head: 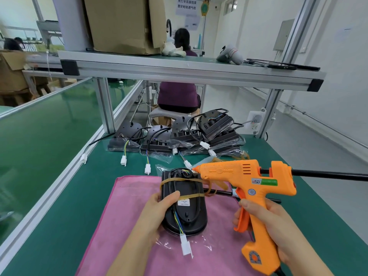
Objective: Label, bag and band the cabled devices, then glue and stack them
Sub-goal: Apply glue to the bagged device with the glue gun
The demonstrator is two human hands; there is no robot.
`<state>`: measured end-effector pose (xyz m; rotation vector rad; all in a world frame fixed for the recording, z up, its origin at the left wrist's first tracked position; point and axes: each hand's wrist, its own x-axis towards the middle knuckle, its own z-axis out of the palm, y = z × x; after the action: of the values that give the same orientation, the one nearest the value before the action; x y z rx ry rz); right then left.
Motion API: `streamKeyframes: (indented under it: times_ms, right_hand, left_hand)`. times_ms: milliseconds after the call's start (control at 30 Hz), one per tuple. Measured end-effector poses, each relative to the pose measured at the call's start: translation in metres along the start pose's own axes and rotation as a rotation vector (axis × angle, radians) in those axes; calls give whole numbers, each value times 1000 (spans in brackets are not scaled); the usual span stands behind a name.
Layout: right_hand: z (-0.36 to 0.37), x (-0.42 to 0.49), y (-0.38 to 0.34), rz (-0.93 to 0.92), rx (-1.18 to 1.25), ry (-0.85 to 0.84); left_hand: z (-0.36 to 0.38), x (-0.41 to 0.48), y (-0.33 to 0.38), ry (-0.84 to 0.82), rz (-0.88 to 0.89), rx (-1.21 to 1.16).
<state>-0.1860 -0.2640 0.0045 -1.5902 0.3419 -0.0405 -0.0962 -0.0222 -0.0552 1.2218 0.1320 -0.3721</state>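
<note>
Right hand (266, 222): wrapped round the grip of the orange plastic hot-glue gun (245, 176), thumb over the back of the handle, fingers curled at the trigger. Whether the trigger is pressed cannot be told.

Gun nozzle (194, 168): tip at the far end of the device, just beside the round opening where the coloured wires enter.

Left hand (159, 208): holds the black oval cabled device (185, 214) by its left edge, thumb laid across the top face next to the white label (183, 202). Two tan rubber bands (179, 179) cross the far half. Clear film (165, 242) shows around the near end, and the white plug (186, 246) hangs off it.

The device rests on the pink cloth (129, 196) on the green bench (79, 196). Other bagged devices (215, 126) lie in a row and a pile at the far edge of the bench.

Step in hand, as judged: gluing.
- Brace the device flat with the left hand so it cannot rock.
- Touch the tip to the wire entry and squeeze gently for a small bead.
- Avoid the bands, film and thumb; hot glue would likely mar them.
- Lift off cleanly to avoid strings, then stack.
</note>
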Motion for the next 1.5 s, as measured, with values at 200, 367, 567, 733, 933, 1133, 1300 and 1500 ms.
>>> streamKeyframes:
  times_ms: [200,367,567,733,933,1133,1300,1500]
  right_hand:
    - [7,2,-7,-8,-27,-33]
    - [8,-3,-7,2,-35,-68]
    - [-5,-9,-3,21,-26,-68]
    - [-27,5,0,-5,167,44]
    - [-75,52,-3,99,420,166]
    - [-103,88,7,153,519,284]
    - [-105,96,16,238,507,312]
    - [-112,100,25,281,444,337]
  left_hand:
    - [0,1,0,4,-4,12]
    - [-2,2,-1,7,-13,27]
    - [-1,0,1,7,-25,12]
    - [-1,-1,3,20,-29,9]
    - [0,-3,11,6,-39,-18]
    - [3,-7,14,4,-37,-29]
    - [3,-10,12,-4,-59,-27]
    - [1,-14,14,-3,-74,-11]
